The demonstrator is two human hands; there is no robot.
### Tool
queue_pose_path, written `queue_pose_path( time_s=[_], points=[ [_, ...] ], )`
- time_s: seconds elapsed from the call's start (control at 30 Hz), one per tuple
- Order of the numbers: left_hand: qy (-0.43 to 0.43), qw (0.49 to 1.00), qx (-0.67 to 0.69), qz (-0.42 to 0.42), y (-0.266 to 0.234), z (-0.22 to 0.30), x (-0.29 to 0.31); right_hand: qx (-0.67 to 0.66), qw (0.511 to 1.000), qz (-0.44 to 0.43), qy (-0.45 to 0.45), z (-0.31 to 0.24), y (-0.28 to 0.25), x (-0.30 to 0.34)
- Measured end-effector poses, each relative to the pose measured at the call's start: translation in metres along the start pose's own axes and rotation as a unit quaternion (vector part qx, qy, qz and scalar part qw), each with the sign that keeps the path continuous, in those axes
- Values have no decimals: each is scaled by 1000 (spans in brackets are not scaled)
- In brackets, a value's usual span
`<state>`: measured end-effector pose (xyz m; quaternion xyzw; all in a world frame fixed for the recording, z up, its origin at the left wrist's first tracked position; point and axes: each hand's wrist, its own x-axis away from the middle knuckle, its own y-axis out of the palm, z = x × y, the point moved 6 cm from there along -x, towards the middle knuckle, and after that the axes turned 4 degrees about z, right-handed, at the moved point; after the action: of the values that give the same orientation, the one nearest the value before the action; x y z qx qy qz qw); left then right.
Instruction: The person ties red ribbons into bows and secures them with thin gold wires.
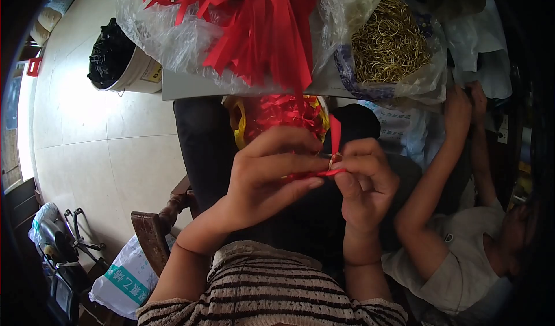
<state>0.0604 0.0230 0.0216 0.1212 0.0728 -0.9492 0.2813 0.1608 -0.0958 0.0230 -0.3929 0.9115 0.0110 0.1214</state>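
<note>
My left hand [263, 167] and my right hand [367, 178] meet in front of my body, both with fingers pinched on a red ribbon [335, 132]. One end of the ribbon stands up past my right fingertips, and a folded part lies between the two hands. At the pinch sits a small gold-coloured metal piece [333, 160]; its exact shape is partly hidden by my fingers. Just beyond my hands, between my knees, a yellow-edged container [238, 123] holds a heap of red ribbon pieces [282, 115].
On the table [179, 86] ahead lie long red ribbons [260, 31] on clear plastic [150, 13] and a bag of gold wire pieces [390, 42]. A bucket [136, 71] with a black liner stands left. A co-worker [462, 251] sits right; a wooden chair arm [150, 233] is beside me.
</note>
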Motion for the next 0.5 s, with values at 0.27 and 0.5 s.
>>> queue_pose_path(
  time_s=[0.27, 0.5],
  points=[
    [-69, 934, 332, -110, 7, -7, 13, 166, 985, -45, -30, 17, 3, -14],
    [-218, 911, 350, 20, 3, -35, 20, -31, 999, 12, 19, 3, 4, -10]
  ],
)
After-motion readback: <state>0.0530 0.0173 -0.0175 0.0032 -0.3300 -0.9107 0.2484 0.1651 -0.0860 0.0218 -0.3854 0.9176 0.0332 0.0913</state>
